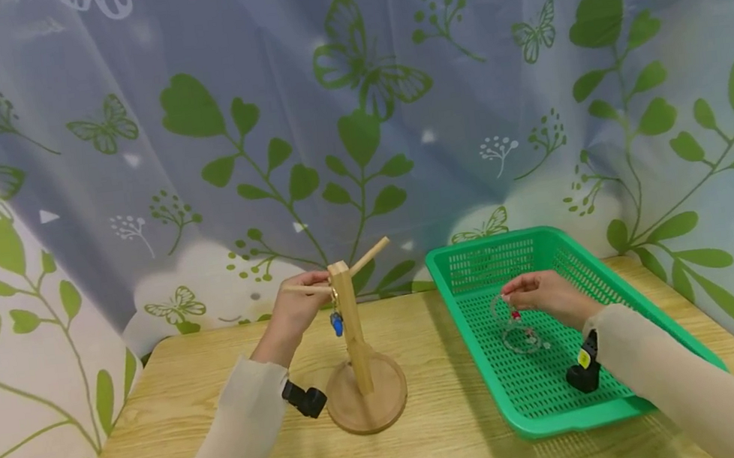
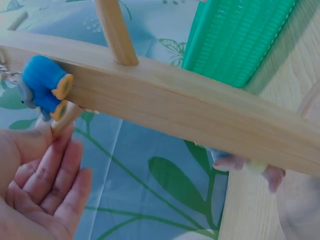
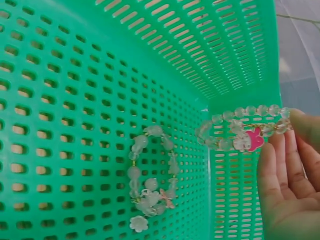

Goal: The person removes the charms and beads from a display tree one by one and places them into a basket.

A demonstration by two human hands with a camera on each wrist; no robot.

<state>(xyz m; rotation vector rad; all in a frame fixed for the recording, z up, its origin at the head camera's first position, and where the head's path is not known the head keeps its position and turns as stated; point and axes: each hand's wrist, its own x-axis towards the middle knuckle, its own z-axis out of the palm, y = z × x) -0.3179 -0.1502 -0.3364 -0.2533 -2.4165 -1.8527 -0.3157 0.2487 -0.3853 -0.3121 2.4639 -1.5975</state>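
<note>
A curtain (image 1: 286,117) printed with green leaves and butterflies fills the background behind a pale wooden desk (image 1: 263,452). On the desk's right side sits a green perforated basket (image 1: 527,384). Left of it, apart, a wooden stand (image 1: 349,314) rises upright from a round base, a peg jutting to either side near its top. The left hand (image 1: 296,306) is at the stand, its grip narrow, thumb and fingers pinching the tip of the left peg (image 1: 309,289). The right hand (image 1: 547,295) is over the basket, its grip holding one edge of a clear beaded bracelet (image 3: 240,112) between thumb and fingers; the bracelet hangs above the basket's floor and carries a pink-and-white charm (image 3: 248,140). A second bracelet (image 3: 134,173), of pale beads, lies on that floor. A blue figure (image 2: 42,80) with orange-yellow feet hangs by a chain from the left peg, just beside the post. Nearer the base, a pinkish trinket (image 2: 245,164) is partly hidden behind the post.
</note>
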